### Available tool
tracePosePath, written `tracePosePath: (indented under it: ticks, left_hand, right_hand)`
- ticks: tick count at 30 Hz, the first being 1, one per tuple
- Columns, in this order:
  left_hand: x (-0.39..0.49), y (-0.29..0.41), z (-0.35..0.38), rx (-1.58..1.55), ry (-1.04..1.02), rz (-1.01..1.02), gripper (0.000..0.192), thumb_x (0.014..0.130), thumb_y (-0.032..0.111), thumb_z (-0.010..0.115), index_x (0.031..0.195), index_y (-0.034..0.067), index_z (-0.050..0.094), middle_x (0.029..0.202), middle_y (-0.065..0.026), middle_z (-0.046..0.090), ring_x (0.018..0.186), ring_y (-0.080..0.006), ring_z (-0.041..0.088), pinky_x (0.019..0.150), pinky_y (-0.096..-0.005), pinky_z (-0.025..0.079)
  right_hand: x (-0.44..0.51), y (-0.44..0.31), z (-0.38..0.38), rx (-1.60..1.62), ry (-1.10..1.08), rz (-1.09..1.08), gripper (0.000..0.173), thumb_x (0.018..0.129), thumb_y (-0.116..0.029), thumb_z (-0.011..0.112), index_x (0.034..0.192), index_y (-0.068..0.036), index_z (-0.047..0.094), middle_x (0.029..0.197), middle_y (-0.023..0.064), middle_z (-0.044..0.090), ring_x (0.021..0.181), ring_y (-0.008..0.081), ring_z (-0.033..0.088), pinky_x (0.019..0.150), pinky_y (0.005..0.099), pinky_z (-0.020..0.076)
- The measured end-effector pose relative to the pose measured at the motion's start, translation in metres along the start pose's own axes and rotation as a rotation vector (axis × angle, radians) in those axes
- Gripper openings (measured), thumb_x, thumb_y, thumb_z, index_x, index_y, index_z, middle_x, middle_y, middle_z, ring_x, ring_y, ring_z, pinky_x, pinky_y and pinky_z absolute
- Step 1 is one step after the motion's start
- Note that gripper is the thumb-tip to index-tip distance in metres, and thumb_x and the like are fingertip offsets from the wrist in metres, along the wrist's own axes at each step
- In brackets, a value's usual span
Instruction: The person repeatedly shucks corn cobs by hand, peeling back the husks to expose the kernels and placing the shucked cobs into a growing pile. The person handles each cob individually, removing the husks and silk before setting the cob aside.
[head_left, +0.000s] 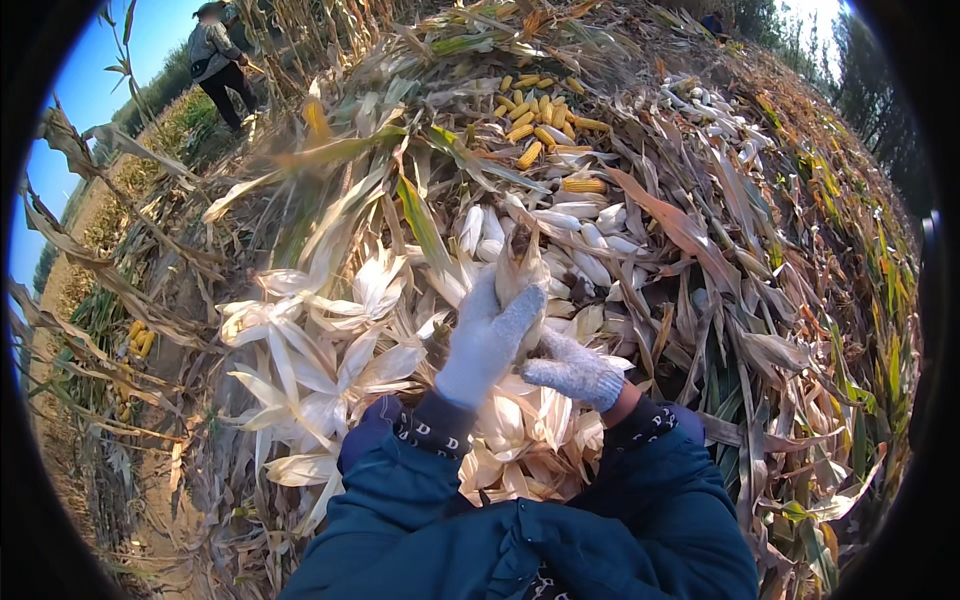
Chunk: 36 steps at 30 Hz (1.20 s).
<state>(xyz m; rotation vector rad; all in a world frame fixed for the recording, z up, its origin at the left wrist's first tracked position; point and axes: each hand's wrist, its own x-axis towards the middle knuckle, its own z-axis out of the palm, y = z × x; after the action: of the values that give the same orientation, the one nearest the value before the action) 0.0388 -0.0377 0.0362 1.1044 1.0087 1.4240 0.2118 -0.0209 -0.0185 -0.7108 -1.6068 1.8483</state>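
Note:
My left hand (487, 337), in a pale knitted glove, is closed around an ear of corn (519, 271) in dry husk. The ear stands roughly upright in the grip, its dark tip pointing away from me. At its lower end is my right hand (576, 370), gloved alike, with thumb and fingers spread beside the base. Whether the right fingers grip the ear is hard to see. Below the hands, between my knees, lie loose pale husks (510, 427). More opened husks (322, 367) spread to the left. Just beyond the hands is a heap of pale ears (592, 259).
Bare yellow cobs (544, 116) are piled farther ahead, and more yellow cobs (140, 339) lie at far left. Another pale heap (712, 112) is at upper right. Dry stalks and leaves (720, 247) cover the ground. A person (214, 64) stands at upper left.

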Motion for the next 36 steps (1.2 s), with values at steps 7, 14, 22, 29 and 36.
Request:
tracePosePath:
  ticks: [7,14,22,29,36]
  left_hand:
    - [0.009,0.006,0.013,-0.136,0.223,0.078,0.036,0.108,0.024,0.058,0.134,-0.001,0.061,0.118,-0.0023,0.063,0.105,-0.0092,0.055,0.094,-0.025,0.046]
    - [0.02,-0.015,-0.006,-0.241,0.274,-0.049,0.037,0.106,0.021,0.062,0.138,0.002,0.06,0.12,-0.0021,0.067,0.107,-0.0105,0.063,0.092,-0.0243,0.052]
    - [0.017,0.012,-0.005,-0.05,0.301,-0.019,0.04,0.105,0.022,0.064,0.138,-0.001,0.061,0.127,-0.0063,0.067,0.109,-0.0127,0.063,0.094,-0.0269,0.051]
    - [0.018,0.003,-0.011,0.096,0.203,0.078,0.031,0.106,0.021,0.06,0.127,-0.001,0.064,0.111,-0.0053,0.068,0.098,-0.0121,0.065,0.087,-0.0263,0.054]
    - [0.026,-0.015,-0.008,-0.409,0.286,0.04,0.034,0.112,0.024,0.045,0.127,-0.001,0.063,0.119,-0.0134,0.069,0.104,-0.0228,0.068,0.094,-0.0369,0.056]
  right_hand:
    - [0.001,-0.003,-0.003,-0.159,0.096,0.108,0.049,0.09,-0.021,0.078,0.133,-0.001,0.063,0.12,0.0066,0.071,0.106,0.0146,0.066,0.094,0.031,0.0539]
    - [-0.009,-0.016,-0.003,-0.333,0.106,0.113,0.051,0.087,-0.028,0.08,0.128,-0.002,0.065,0.11,0.0067,0.072,0.099,0.0132,0.066,0.089,0.0303,0.0537]
    - [-0.009,-0.023,0.007,-0.273,0.18,0.033,0.047,0.086,-0.023,0.08,0.126,-0.002,0.065,0.108,0.0077,0.071,0.095,0.0131,0.065,0.084,0.0321,0.0553]
    - [-0.002,-0.014,0.013,-0.69,0.339,-0.033,0.062,0.084,-0.033,0.082,0.134,-0.004,0.06,0.113,0.0176,0.072,0.1,0.0279,0.071,0.089,0.0381,0.0558]
    - [-0.002,-0.003,0.02,-0.394,0.343,-0.119,0.076,0.083,-0.035,0.082,0.143,-0.001,0.051,0.123,0.0165,0.066,0.111,0.024,0.065,0.097,0.0371,0.0517]
